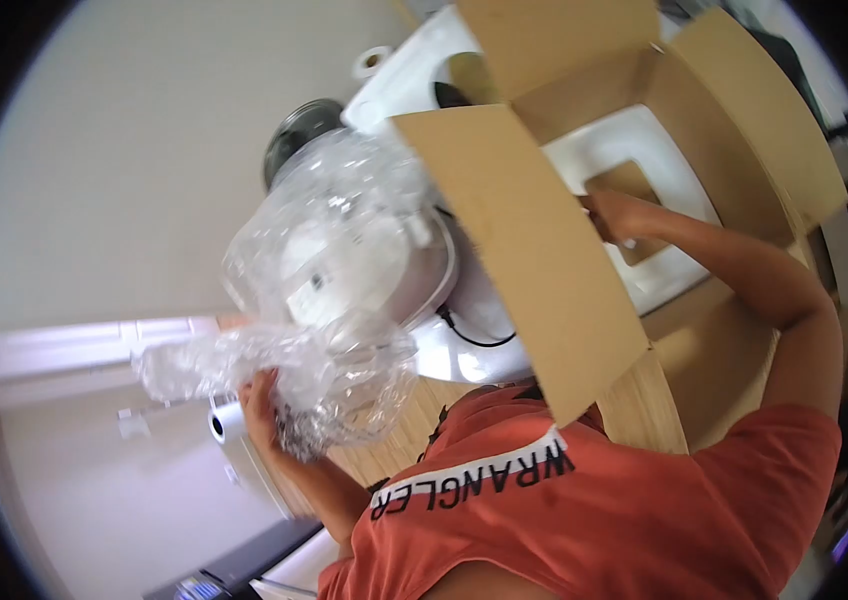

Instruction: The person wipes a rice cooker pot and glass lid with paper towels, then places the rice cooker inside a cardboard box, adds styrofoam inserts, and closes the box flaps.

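My left hand [260,408] is closed on a crumpled clear plastic bag [289,370]. Above that hand, the bag's plastic spreads over a rounded white appliance [354,265], whose exact kind I cannot tell. A black cord [484,341] lies beside the appliance on a white surface. My right hand [626,217] reaches inside an open cardboard box [534,250], fingers curled over a white insert [679,150] with a square brown opening in its middle. What those fingers hold, if anything, I cannot make out; the box flap stands close to them.
Tall cardboard flaps stand up around the box. Behind the bag are a dark round object [301,135] and a white roll [372,62]. Another white roll [227,422] is at the left. Light wooden flooring [394,420] shows below the white surface.
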Tool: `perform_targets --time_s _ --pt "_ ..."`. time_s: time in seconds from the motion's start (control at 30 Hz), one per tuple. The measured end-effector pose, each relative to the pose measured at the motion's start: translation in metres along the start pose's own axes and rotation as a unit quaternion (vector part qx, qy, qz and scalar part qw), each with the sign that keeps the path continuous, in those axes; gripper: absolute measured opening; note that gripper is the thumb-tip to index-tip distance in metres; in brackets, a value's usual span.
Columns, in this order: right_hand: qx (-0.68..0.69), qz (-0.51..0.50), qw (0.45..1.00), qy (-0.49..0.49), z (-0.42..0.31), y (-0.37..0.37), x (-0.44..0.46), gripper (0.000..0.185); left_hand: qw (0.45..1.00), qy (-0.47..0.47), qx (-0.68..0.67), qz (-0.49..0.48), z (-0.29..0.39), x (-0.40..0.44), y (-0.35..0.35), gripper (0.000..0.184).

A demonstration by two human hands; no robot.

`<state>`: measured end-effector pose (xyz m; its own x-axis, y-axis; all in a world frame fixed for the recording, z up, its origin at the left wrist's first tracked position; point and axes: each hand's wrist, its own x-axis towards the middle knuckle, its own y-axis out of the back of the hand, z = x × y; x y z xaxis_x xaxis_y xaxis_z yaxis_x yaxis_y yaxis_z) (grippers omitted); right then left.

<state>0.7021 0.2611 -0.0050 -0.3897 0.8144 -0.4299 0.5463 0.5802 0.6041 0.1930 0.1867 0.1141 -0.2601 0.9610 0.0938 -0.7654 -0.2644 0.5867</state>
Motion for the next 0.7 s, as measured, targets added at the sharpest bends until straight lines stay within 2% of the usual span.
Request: perform_targets --time_s 0.03,0.1,0.17,0.23,0.3,0.37,0.4,0.43,0.5,0.53,0.6,0.67,0.7 --pt "-0.029 0.035 0.999 0.027 0.014 -0.006 0.005 0.038 0.996 0.038 -0.085 -0.005 -0.003 0.002 -0.001 0.018" --pt "0.041 -0.024 0.998 -0.041 0.015 0.012 0.008 0.037 0.970 0.099 -0.221 -0.031 0.006 0.003 -0.006 0.026" --pt "0.078 0.101 0.991 0.050 0.009 0.036 -0.006 0.037 0.959 0.085 -0.271 -0.003 -0.008 0.011 -0.017 0.031" --pt "0.051 0.216 0.975 0.016 -0.030 0.064 -0.035 0.039 0.933 0.064 -0.353 0.013 -0.020 0.019 -0.023 0.036" --pt "0.079 0.309 0.947 0.033 -0.084 0.081 -0.066 0.040 0.909 0.073 -0.411 -0.011 -0.024 0.024 -0.021 0.037" --pt "0.138 0.372 0.912 0.107 -0.129 0.075 -0.091 0.040 0.886 0.084 -0.453 -0.044 -0.026 0.021 -0.015 0.037" --pt "0.117 0.379 0.913 0.098 -0.168 0.075 -0.112 0.040 0.874 0.090 -0.473 -0.062 -0.026 0.019 -0.011 0.038" --pt "0.098 0.388 0.912 0.087 -0.202 0.062 -0.126 0.040 0.863 0.094 -0.490 -0.079 -0.028 0.017 -0.007 0.038" --pt "-0.009 0.407 0.894 0.186 -0.244 0.025 -0.130 0.043 0.844 0.101 -0.516 -0.110 -0.035 0.016 0.001 0.039" --pt "-0.011 0.366 0.915 0.168 -0.270 -0.001 -0.136 0.048 0.835 0.104 -0.525 -0.127 -0.039 0.016 0.006 0.039" --pt "-0.033 0.348 0.919 0.185 -0.309 -0.054 -0.123 0.062 0.821 0.109 -0.539 -0.157 -0.048 0.018 0.018 0.040" --pt "-0.091 0.363 0.913 0.161 -0.318 -0.100 -0.084 0.078 0.806 0.110 -0.551 -0.186 -0.056 0.020 0.023 0.041" --pt "-0.120 0.358 0.921 0.099 -0.322 -0.118 -0.067 0.085 0.799 0.110 -0.557 -0.198 -0.060 0.019 0.027 0.041"
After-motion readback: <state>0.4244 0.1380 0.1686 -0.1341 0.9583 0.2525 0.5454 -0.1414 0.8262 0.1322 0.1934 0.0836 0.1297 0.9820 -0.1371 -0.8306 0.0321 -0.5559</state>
